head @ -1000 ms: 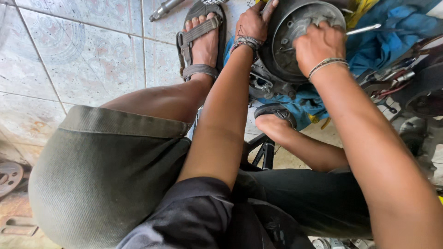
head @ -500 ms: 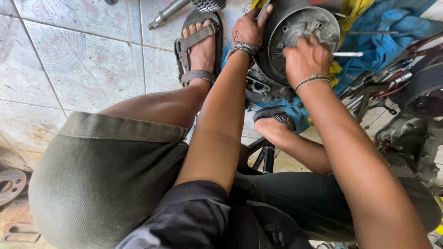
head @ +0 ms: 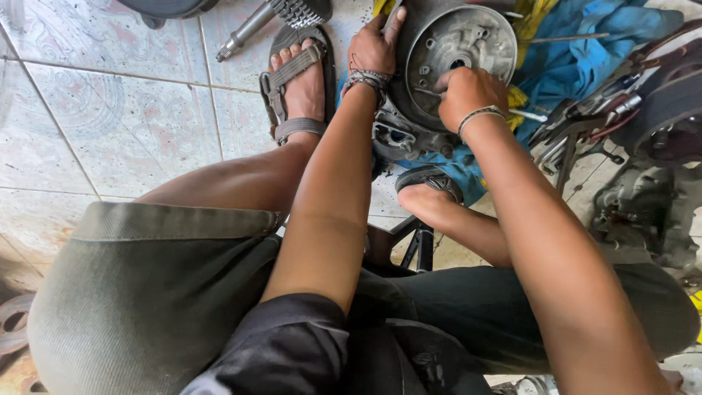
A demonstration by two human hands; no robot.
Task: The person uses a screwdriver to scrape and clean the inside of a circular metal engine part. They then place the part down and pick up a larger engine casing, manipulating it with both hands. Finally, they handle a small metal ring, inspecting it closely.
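A round grey metal drum-shaped engine part (head: 457, 55) lies on a blue cloth (head: 578, 62) at the top centre. My left hand (head: 374, 47) grips its left rim, fingers over the edge. Over the drum's lower face, my right hand (head: 468, 91) is closed on a thin metal tool whose tip sticks out to the right. Both wrists wear bracelets. My bare legs and sandalled feet (head: 300, 80) flank the part.
A toothed metal shaft (head: 274, 18) lies on the tiled floor (head: 110, 132) at the top. Greasy engine parts and tools (head: 636, 117) crowd the right side. A metal ring (head: 11, 322) sits at the lower left. A stool frame (head: 417, 241) shows under me.
The view has shifted so the drum sits lower in frame. My right hand has slid down from the drum's upper face to its lower edge. My left hand keeps its hold on the rim.
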